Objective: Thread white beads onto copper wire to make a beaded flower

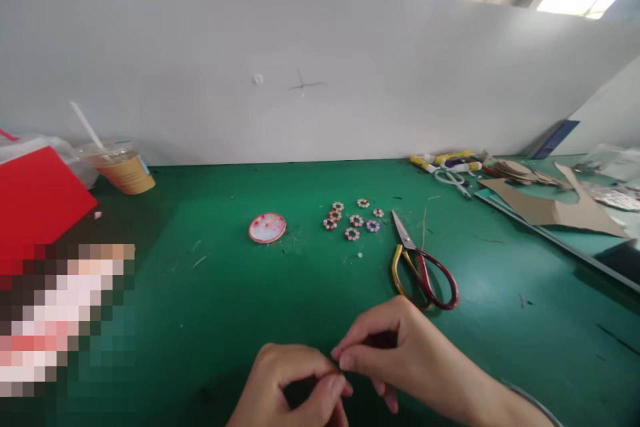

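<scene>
On the green table (225, 293), the left hand (290, 387) and right hand (400, 353) meet at the near edge, fingertips pinching something too small to tell.

We have open green mat (215, 293) toward eleven o'clock; scissors (416, 253) block one, bead rings (353, 219) crowd twelve.

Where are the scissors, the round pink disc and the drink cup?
scissors (415, 251), head view, at the pivot.
round pink disc (267, 227), head view, centre of its face.
drink cup (125, 173), head view, on its side wall.
</scene>
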The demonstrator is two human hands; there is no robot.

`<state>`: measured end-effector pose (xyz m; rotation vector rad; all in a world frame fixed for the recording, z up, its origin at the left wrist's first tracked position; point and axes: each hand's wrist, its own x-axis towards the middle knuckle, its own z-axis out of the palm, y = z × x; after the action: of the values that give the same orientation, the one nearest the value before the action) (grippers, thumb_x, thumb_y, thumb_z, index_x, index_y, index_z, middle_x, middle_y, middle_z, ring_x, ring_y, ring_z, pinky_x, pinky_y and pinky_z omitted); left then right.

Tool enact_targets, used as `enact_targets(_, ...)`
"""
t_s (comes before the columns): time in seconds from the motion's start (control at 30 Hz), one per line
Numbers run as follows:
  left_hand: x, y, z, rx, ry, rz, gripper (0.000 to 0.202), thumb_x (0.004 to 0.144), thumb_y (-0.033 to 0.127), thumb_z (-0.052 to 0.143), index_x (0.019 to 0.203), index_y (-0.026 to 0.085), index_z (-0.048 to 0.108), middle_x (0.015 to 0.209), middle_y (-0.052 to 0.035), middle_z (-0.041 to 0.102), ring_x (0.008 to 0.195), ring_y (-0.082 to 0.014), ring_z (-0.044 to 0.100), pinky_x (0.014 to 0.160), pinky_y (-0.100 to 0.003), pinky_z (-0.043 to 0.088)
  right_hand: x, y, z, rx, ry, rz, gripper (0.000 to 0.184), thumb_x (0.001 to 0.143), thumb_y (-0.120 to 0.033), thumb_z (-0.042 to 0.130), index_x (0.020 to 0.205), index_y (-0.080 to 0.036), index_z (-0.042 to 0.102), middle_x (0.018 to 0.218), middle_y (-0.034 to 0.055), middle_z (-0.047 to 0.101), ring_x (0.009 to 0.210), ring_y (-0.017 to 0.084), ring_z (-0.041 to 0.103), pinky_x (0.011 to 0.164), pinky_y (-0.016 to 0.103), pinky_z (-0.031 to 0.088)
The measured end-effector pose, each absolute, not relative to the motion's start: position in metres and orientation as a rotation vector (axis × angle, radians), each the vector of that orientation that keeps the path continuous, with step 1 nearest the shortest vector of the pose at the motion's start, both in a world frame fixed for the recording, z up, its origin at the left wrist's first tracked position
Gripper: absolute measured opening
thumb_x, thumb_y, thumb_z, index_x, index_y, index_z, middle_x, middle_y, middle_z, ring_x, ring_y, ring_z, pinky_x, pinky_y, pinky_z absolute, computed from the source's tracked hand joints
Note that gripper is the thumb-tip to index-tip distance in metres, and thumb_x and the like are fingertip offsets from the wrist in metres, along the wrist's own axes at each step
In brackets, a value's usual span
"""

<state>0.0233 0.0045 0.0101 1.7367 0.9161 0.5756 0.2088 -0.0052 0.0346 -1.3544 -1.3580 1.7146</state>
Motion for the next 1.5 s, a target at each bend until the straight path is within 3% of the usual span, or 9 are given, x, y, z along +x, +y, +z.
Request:
enact_targets(0.13,0.022,0.005,0.009,1.702,0.897,0.541,0.031,0.085,0.018,0.053,0.062,0.017,0.074,0.054,-0.0044,0.075,0.054,-0.0167,0.069,0.059,-0.022,0.049,0.212,-0.003,0.036,-1.373,-1.384,1.696,0.011,0.077,-0.019,0.067,0.068,-0.012,0.066,0.049,-0.0048,0.053,0.040,0.004,0.044,0.038,0.012,0.036)
enact_targets(0.37,0.022,0.002,0.004,1.140,0.865,0.547,0.030,0.086,0.039,0.062,0.070,0.016,0.074,0.057,-0.0050,0.076,0.060,-0.0191,0.070,0.062,-0.027,0.051,0.211,-0.003,0.037,-1.323,-1.383,1.696,0.010,0.079,-0.017,0.065,0.070,-0.012,0.067,0.061,-0.0007,0.063,0.044,0.004,0.045,0.040,0.013,0.036)
enact_targets(0.5,0.020,0.004,0.006,1.214,0.826,0.495,0.032,0.086,0.040,0.062,0.072,0.015,0.076,0.057,-0.0063,0.076,0.059,-0.0186,0.069,0.062,-0.026,0.051,0.220,0.004,0.034,-1.211,-1.349,1.866,0.010,0.077,-0.022,0.071,0.078,-0.013,0.070,0.062,-0.0007,0.064,0.046,0.006,0.052,0.045,0.015,0.045)
enact_targets(0.67,0.019,0.003,0.005,1.316,0.818,0.447,0.036,0.087,0.043,0.060,0.081,0.013,0.079,0.058,-0.0075,0.076,0.055,-0.0178,0.068,0.059,-0.025,0.049,0.223,0.007,0.032,-1.245,-1.374,1.880,0.009,0.077,-0.021,0.072,0.076,-0.013,0.068,0.061,-0.0013,0.065,0.047,0.006,0.055,0.043,0.012,0.041)
enact_targets(0.9,0.023,0.005,0.000,1.400,0.769,0.434,0.042,0.088,0.045,0.054,0.081,0.012,0.080,0.053,-0.0075,0.074,0.049,-0.0174,0.066,0.059,-0.025,0.049,0.220,0.003,0.030,-1.226,-1.382,1.883,0.013,0.078,-0.025,0.071,0.079,-0.013,0.069,0.065,0.0008,0.066,0.049,0.007,0.056,0.047,0.016,0.045)
enact_targets(1.07,0.021,0.005,0.003,1.544,0.771,0.407,0.044,0.091,0.041,0.048,0.081,0.012,0.080,0.054,-0.0095,0.074,0.055,-0.0211,0.069,0.057,-0.026,0.048,0.219,0.001,0.039,-1.255,-1.624,1.665,0.004,0.079,-0.016,0.066,0.076,-0.014,0.067,0.064,-0.0011,0.064,0.054,0.007,0.054,0.049,0.015,0.043)
enact_targets(1.27,0.022,0.005,0.007,1.527,0.763,0.384,0.051,0.089,0.052,0.050,0.080,0.011,0.080,0.052,-0.0099,0.072,0.048,-0.0185,0.065,0.051,-0.024,0.044,0.220,0.000,0.046,-1.174,-1.847,1.474,0.007,0.081,-0.013,0.066,0.082,-0.015,0.072,0.073,0.0001,0.064,0.063,0.010,0.056,0.056,0.018,0.043)
enact_targets(1.5,0.022,0.002,0.002,1.280,0.732,0.394,0.047,0.088,0.052,0.053,0.080,0.012,0.078,0.050,-0.0034,0.066,0.047,-0.0142,0.059,0.056,-0.024,0.044,0.222,0.000,0.043,-0.997,-2.024,1.300,0.010,0.087,-0.010,0.061,0.086,-0.014,0.070,0.077,0.0012,0.064,0.069,0.010,0.056,0.063,0.019,0.043)
